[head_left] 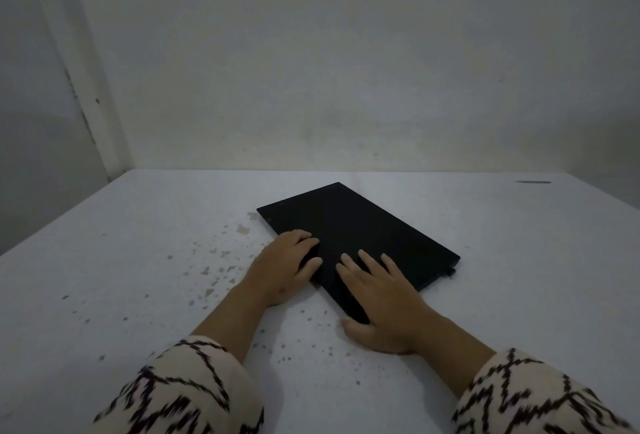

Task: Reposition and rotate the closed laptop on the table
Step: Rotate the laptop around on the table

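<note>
A closed black laptop point(360, 229) lies flat on the white table point(138, 260), turned at an angle so one corner points to the far wall. My left hand point(284, 267) rests on the laptop's left long edge, fingers curled over onto the lid. My right hand point(381, 302) covers the near corner, fingers spread flat on the lid and thumb down on the table beside the edge. Both hands touch the laptop. The near corner is hidden under my right hand.
The tabletop has chipped, speckled patches point(221, 267) left of the laptop. A white wall point(346, 70) stands right behind the table's far edge. A thin dark mark point(533, 182) lies at the far right of the table.
</note>
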